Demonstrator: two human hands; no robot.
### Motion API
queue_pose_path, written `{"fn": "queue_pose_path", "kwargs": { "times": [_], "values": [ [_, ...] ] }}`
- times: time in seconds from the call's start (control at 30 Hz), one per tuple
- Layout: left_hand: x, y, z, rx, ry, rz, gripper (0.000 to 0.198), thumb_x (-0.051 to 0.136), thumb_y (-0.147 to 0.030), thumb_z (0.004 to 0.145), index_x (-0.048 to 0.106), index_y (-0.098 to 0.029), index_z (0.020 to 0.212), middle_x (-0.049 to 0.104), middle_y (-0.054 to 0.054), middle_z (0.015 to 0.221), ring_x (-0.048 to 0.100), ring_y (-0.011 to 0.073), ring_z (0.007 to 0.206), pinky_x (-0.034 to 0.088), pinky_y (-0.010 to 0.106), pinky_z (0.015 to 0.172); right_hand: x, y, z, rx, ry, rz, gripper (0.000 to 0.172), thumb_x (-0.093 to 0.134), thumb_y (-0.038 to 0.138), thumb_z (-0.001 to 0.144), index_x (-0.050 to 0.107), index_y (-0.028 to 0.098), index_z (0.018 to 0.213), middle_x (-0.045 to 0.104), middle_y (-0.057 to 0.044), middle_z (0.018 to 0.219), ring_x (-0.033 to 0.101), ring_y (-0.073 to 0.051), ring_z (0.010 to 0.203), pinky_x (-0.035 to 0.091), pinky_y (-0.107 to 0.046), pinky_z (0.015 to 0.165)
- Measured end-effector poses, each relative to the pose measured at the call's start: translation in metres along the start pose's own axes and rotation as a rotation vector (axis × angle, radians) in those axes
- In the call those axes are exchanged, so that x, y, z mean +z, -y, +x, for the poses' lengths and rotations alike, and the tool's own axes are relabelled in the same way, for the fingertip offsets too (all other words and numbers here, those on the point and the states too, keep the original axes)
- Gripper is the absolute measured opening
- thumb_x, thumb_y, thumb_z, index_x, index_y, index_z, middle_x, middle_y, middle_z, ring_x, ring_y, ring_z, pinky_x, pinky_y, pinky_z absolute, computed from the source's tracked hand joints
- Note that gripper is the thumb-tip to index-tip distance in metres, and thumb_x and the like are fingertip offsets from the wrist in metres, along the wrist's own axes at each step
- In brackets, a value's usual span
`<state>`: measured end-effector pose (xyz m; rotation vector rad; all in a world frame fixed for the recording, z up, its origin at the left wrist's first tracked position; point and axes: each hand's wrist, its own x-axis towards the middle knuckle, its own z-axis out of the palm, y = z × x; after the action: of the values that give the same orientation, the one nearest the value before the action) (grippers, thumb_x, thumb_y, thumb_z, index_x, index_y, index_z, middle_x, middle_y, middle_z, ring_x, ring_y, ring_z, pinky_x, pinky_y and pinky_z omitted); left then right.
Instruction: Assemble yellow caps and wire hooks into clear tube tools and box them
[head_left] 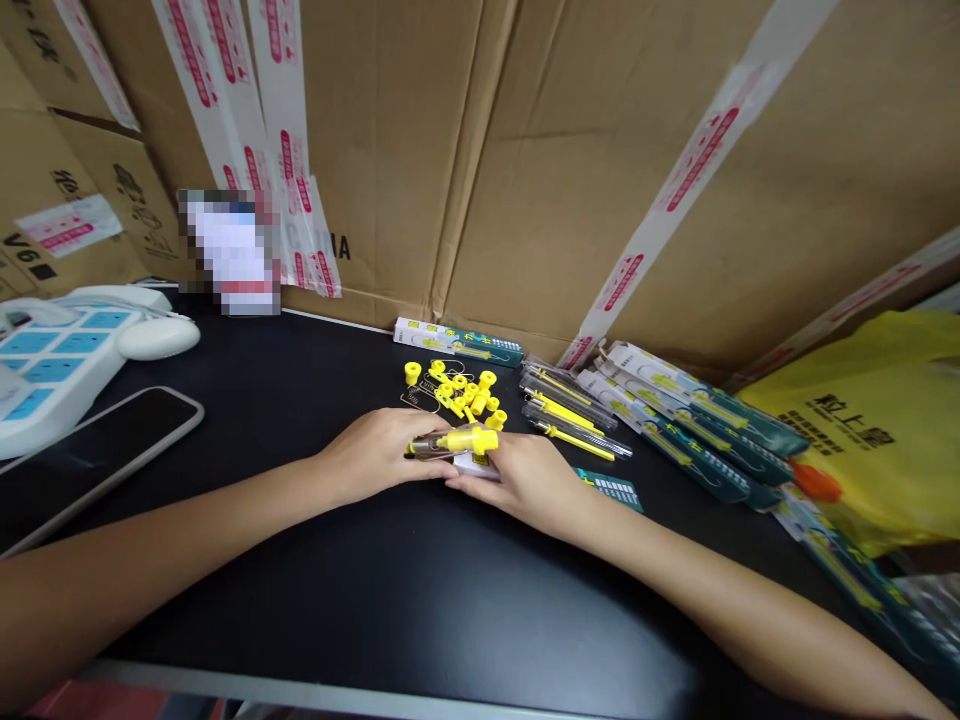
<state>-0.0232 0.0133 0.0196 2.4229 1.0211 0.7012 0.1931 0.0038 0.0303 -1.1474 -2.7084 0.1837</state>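
My left hand (382, 450) is closed on a clear tube tool with a yellow end (471, 440), which points right towards my other hand. Opposite it, my right hand (529, 475) is closed round a slim white and teal box (474, 464), most of it covered by my fingers and palm. The tool lies just above the white end of the box; whether the two touch I cannot tell. Just beyond my hands, small yellow plastic parts (480, 400) lie in a loose pile, with thin metal springs (414, 396) at its left.
Several clear-sleeved yellow tools (570, 415) and teal boxes (697, 420) lie right of the pile. Another box (457, 340) rests at the back against large cardboard (600, 150). A yellow bag (862, 430) stands far right; a phone (112, 450) and power strip (82, 340) lie left.
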Motion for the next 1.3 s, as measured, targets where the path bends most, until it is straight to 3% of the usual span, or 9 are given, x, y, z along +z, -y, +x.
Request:
{"fn": "queue_pose_path", "kwargs": {
  "times": [0.2, 0.37, 0.53, 0.67, 0.87, 0.97, 1.2, 1.3],
  "values": [
    [-0.001, -0.002, 0.000, -0.033, 0.063, 0.032, 0.025, 0.062, -0.041, 0.084, 0.067, -0.018, 0.092, 0.070, 0.003, 0.084, 0.065, 0.0176, 0.075, 0.043, 0.024, 0.066, -0.011, -0.004, -0.003, 0.042, 0.001, 0.119, 0.025, 0.064, 0.039, 0.084, 0.062, 0.019, 0.098, 0.071, -0.004, 0.084, 0.065, -0.016, 0.067, 0.041, -0.023, 0.059],
    [-0.005, -0.002, 0.000, -0.110, 0.059, 0.042, 0.026, 0.058, -0.043, 0.087, 0.065, -0.019, 0.090, 0.067, 0.000, 0.075, 0.062, 0.0150, 0.066, 0.037, 0.022, 0.057, -0.018, -0.007, -0.005, 0.002, -0.102, -0.002, 0.020, 0.063, 0.037, 0.084, 0.061, 0.019, 0.092, 0.070, -0.004, 0.086, 0.063, -0.017, 0.067, 0.038, -0.024, 0.058],
    [-0.008, 0.001, -0.001, -0.150, 0.017, 0.120, 0.031, 0.058, -0.040, 0.087, 0.061, -0.023, 0.113, 0.072, 0.001, 0.093, 0.067, 0.0181, 0.078, 0.042, 0.024, 0.063, -0.021, -0.013, -0.007, -0.019, -0.194, -0.137, 0.023, 0.061, 0.036, 0.085, 0.061, 0.019, 0.100, 0.071, -0.004, 0.090, 0.066, -0.020, 0.073, 0.041, -0.026, 0.061],
    [-0.007, -0.002, -0.002, -0.132, 0.018, 0.306, 0.029, 0.053, -0.041, 0.091, 0.062, -0.023, 0.112, 0.072, 0.004, 0.097, 0.069, 0.0212, 0.084, 0.046, 0.026, 0.067, -0.025, -0.014, -0.008, -0.020, -0.224, -0.207, 0.026, 0.060, 0.037, 0.086, 0.060, 0.019, 0.104, 0.071, -0.006, 0.093, 0.068, -0.022, 0.077, 0.043, -0.028, 0.062],
    [-0.001, -0.009, -0.004, -0.134, 0.130, 0.583, 0.030, 0.054, -0.029, 0.091, 0.057, -0.019, 0.119, 0.069, 0.006, 0.099, 0.070, 0.0247, 0.080, 0.050, 0.030, 0.061, -0.019, -0.006, -0.009, -0.077, -0.110, -0.276, 0.024, 0.058, 0.036, 0.087, 0.060, 0.019, 0.104, 0.071, -0.005, 0.091, 0.067, -0.021, 0.075, 0.043, -0.028, 0.060],
    [0.001, -0.011, -0.006, -0.115, 0.119, 0.665, 0.037, 0.054, -0.025, 0.090, 0.051, -0.019, 0.127, 0.066, 0.008, 0.107, 0.070, 0.0238, 0.076, 0.050, 0.030, 0.056, -0.011, -0.004, -0.009, -0.100, -0.106, -0.340, 0.022, 0.058, 0.034, 0.088, 0.060, 0.017, 0.103, 0.070, -0.007, 0.091, 0.067, -0.021, 0.075, 0.042, -0.029, 0.060],
    [0.003, -0.013, -0.007, -0.086, 0.142, 0.657, 0.037, 0.051, -0.025, 0.091, 0.051, -0.019, 0.128, 0.063, 0.008, 0.107, 0.069, 0.0218, 0.070, 0.049, 0.028, 0.050, -0.010, -0.002, -0.007, -0.164, -0.176, -0.422, 0.025, 0.056, 0.033, 0.090, 0.059, 0.015, 0.106, 0.069, -0.008, 0.089, 0.065, -0.022, 0.075, 0.043, -0.031, 0.062],
    [0.006, -0.017, -0.009, -0.089, 0.123, 0.561, 0.055, 0.055, -0.022, 0.086, 0.039, -0.021, 0.138, 0.059, 0.009, 0.116, 0.069, 0.0210, 0.073, 0.050, 0.028, 0.054, -0.007, 0.003, -0.009, -0.225, -0.154, -0.456, 0.028, 0.054, 0.033, 0.091, 0.058, 0.014, 0.111, 0.068, -0.009, 0.085, 0.064, -0.022, 0.073, 0.044, -0.032, 0.063]
  ]
}}
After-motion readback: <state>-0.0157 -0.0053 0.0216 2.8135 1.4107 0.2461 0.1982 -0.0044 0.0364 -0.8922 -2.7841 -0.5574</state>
